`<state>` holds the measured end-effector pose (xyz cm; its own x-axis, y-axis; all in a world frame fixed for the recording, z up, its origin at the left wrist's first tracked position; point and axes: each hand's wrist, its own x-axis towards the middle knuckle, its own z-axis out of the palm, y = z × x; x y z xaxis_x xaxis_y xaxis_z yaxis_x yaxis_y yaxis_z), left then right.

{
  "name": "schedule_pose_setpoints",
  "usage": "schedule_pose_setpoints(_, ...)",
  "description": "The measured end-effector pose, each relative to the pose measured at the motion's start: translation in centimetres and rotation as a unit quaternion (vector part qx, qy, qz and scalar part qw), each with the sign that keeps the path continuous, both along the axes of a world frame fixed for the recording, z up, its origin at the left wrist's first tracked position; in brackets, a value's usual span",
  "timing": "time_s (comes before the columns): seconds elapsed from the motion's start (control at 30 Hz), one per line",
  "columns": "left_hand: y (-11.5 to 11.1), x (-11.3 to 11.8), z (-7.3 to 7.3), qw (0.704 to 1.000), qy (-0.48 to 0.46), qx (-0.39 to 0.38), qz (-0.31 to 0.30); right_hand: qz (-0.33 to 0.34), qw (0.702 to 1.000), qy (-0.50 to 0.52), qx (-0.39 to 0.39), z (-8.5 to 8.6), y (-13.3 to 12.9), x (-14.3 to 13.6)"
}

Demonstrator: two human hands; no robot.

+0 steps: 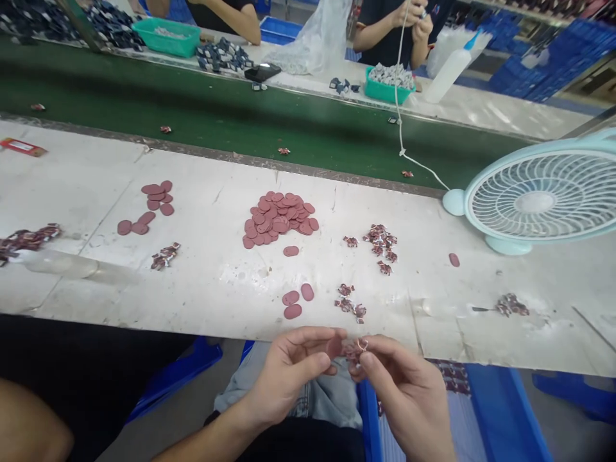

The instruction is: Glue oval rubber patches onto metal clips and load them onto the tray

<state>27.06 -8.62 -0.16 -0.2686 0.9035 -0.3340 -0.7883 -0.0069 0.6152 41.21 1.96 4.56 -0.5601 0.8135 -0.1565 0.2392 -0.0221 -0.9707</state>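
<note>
Just over the table's near edge, my left hand pinches a dark pink oval disc between thumb and fingers. My right hand is closed on a small brownish-red part with shiny metal bits, held close beside the disc; whether the two touch I cannot tell. On the table ahead lie a few loose oval discs and a small cluster of the metal-trimmed parts. Farther back is a large pile of oval discs, with another cluster of the parts to its right.
A light-blue fan stands at the right. Beyond the white table runs a green conveyor belt carrying scattered parts. Two people work across it near green baskets. A blue crate sits below my right hand.
</note>
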Motion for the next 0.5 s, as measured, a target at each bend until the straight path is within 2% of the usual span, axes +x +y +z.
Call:
schedule_pose_setpoints(0.1,0.06,0.34,-0.07,0.999,0.014,0.028,-0.005,0.004,1.0,0.01,-0.013,-0.4,-1.09,-0.32)
schedule_pose_setpoints(0.23,-0.01,0.5,-0.1,0.999,0.016,0.043,-0.006,0.019,1.0,0.0,-0.001,-0.49,-1.06,-0.53)
schedule_pose_setpoints(0.5,0.03,0.52,-0.21,1.0,0.004,0.024,0.0,0.046,0.998,-0.02,-0.025,-0.03,-0.69,-0.54)
